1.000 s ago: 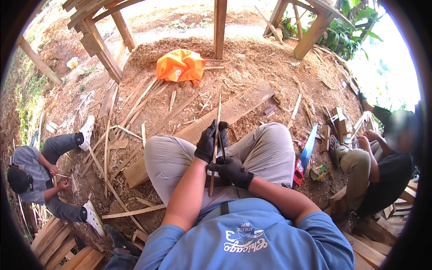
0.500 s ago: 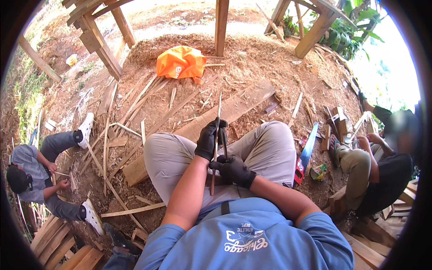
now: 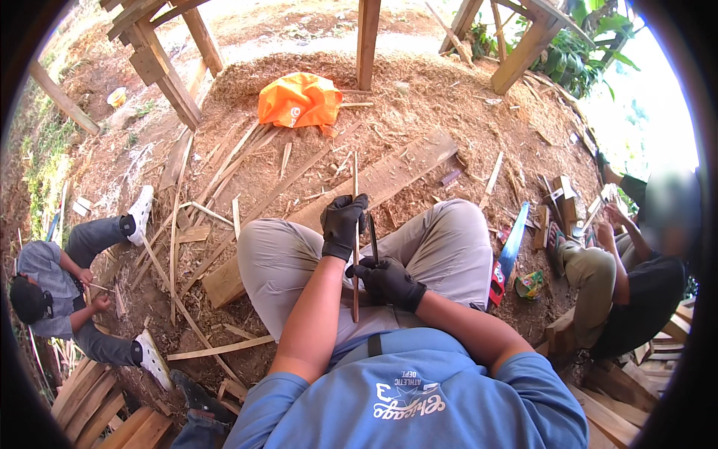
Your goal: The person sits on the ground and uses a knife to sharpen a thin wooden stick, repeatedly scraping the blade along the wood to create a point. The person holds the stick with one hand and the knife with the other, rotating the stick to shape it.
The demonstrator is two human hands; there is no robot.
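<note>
thin straight brown wooden stick (image 3: 356,251): lengthwise over the lap, between the knees. black-gloved left hand (image 3: 345,224) grasps its upper part; black-gloved right hand (image 3: 388,283) grasps a dark narrow blade (image 3: 373,233) just beside it, thumb by the stick. judgement: steady left grip, blade angled shallow, edge clear of left fingers. beyond: broad brown wooden plank (image 3: 411,165), crumpled orange plastic bag (image 3: 299,101).
</note>
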